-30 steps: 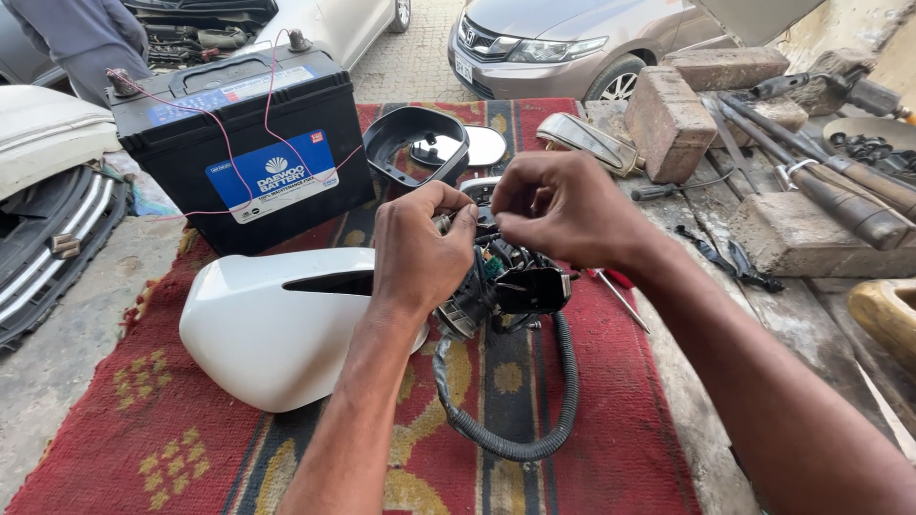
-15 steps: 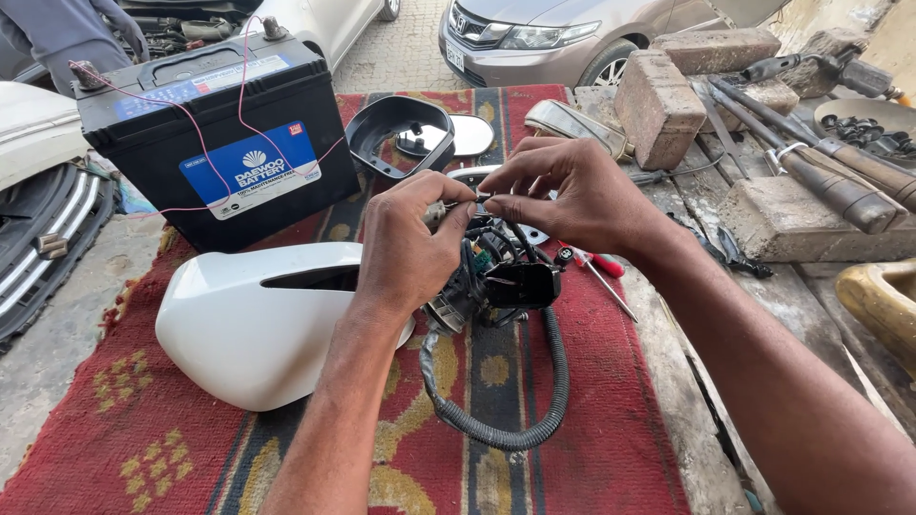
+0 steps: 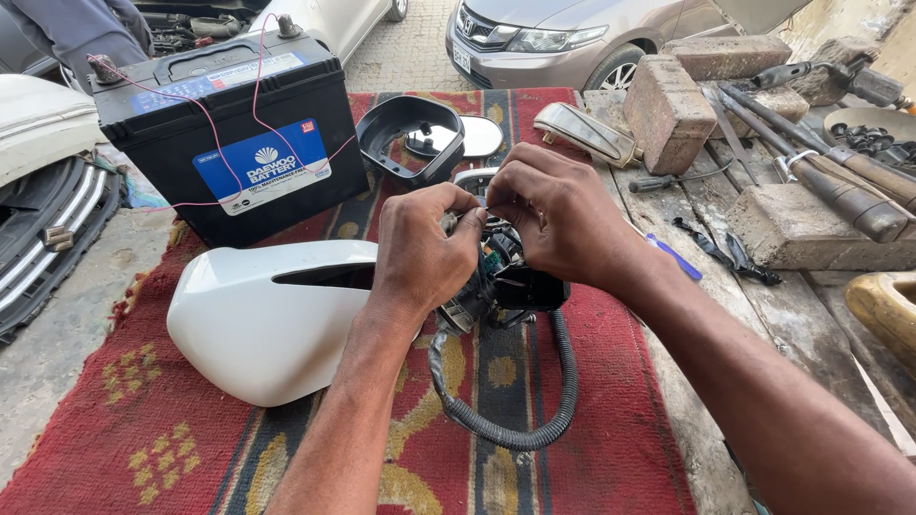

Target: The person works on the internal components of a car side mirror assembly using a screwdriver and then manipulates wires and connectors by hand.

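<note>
My left hand [image 3: 420, 250] and my right hand [image 3: 553, 217] meet over a black mirror motor assembly [image 3: 510, 282] on a red patterned rug [image 3: 611, 420]. Both hands pinch small wires at the top of the assembly. A ribbed black cable loop [image 3: 515, 434] hangs from it toward me. A white car mirror cover [image 3: 267, 319] lies just left of my left wrist. What the fingertips grip is mostly hidden by the fingers.
A black car battery [image 3: 229, 143] with thin pink wires stands at the back left. Behind the hands lie a black mirror frame [image 3: 405, 133] and a mirror glass [image 3: 477, 138]. Bricks [image 3: 668, 110], hammers [image 3: 840, 186] and a screwdriver [image 3: 668, 178] fill the right. A grey car [image 3: 592, 33] is parked beyond.
My hands stayed together on the assembly's wiring, with the fingers shifting slightly. The view has drifted a little, so the battery and cover sit further left in frame.
</note>
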